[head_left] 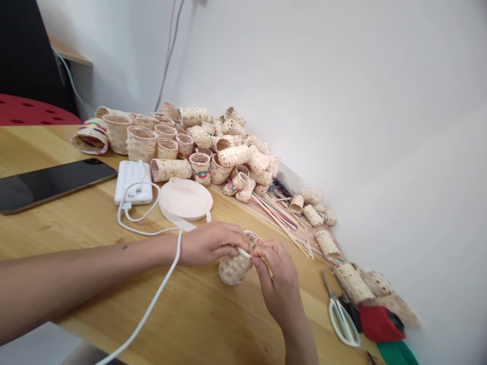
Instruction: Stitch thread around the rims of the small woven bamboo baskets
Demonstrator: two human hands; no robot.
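Note:
A small woven basket [235,268] of pale strips sits tilted on the wooden table, its rim edged with reddish stitching. My left hand [218,243] grips its rim from the left, thumb and fingers closed over the edge. From the right, my right hand [277,268] pinches a narrow white strip [244,252] at the rim. The fingers of both hands hide part of the basket's opening. Behind my left wrist lies a flat roll of cream ribbon [185,198], with a loose tail running toward that wrist.
Many finished woven baskets [141,144] are heaped along the wall. A phone [53,183] and a white power bank [133,182] lie at left; its white cable [155,299] crosses my left wrist. Coloured strips [276,213] lie behind, scissors [342,319] at right beside a red cloth-like item [380,324].

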